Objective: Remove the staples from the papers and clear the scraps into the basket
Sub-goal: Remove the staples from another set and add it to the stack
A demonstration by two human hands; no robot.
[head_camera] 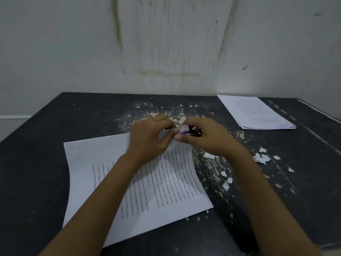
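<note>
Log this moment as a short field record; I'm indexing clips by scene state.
left hand: pinching the corner of the printed white paper sheets
right hand: gripping a small black-and-purple staple remover at that corner
torn white paper scraps: scattered on the worn black table, right of the sheets
second white paper stack: far right
basket: not visible

Stained white wall (166, 43) (dim light)

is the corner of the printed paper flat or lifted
Lifted: the left hand bends the printed paper corner up, meeting the dark tool in the right hand.
</note>
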